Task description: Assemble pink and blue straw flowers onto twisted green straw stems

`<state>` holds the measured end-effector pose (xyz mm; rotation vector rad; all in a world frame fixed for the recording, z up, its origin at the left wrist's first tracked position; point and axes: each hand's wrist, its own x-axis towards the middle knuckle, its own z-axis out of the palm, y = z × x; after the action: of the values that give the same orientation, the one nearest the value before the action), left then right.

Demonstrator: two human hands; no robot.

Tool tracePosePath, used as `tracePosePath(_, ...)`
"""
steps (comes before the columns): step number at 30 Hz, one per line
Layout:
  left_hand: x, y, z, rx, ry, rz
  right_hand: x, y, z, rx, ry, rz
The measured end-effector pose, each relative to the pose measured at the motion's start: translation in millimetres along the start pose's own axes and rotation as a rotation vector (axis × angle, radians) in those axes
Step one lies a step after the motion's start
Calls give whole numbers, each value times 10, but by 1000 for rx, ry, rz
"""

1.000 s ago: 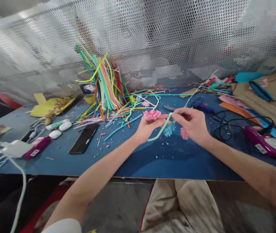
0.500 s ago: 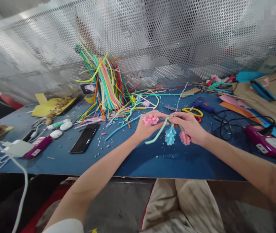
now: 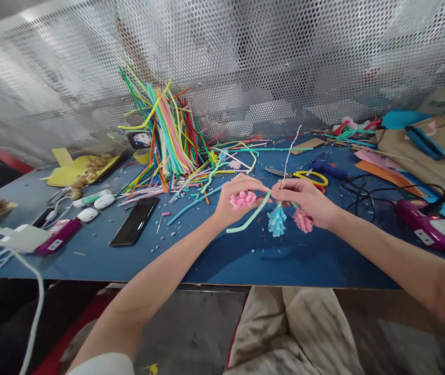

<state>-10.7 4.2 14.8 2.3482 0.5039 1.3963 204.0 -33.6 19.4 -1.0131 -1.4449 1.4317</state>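
Left grip (image 3: pixel 235 190) pinches green stem (image 3: pixel 248 222); right grip (image 3: pixel 306 200) holds blue flower (image 3: pixel 276 220) and pink flower (image 3: pixel 303 220) hanging just below. Likely light, bendy, crushable: pinch above each flower.

One blue flower (image 3: pixel 276 221) and two pink flowers (image 3: pixel 304 221) at the person's two hands (image 3: pixel 311 202); one phone (image 3: pixel 134 222), one pair of scissors (image 3: pixel 310 178), one glue gun (image 3: pixel 328 169), two purple power strips (image 3: pixel 435 226), one white charger (image 3: pixel 29 239); bundled pipe cleaners (image 3: pixel 170 136) too many to count.
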Motion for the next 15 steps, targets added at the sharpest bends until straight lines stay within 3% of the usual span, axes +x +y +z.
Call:
tracePosePath(5, 2, 26, -45, 39, -64, 67, -43, -29, -16, -94, -53, 118)
tracePosePath(11, -108, 7, 190, -21, 94, -179, -40, -33, 18, -197, 30, -76)
tracePosePath(15, -118, 2, 248, -52, 13, -250, -23, -22, 22, -127, 47, -45)
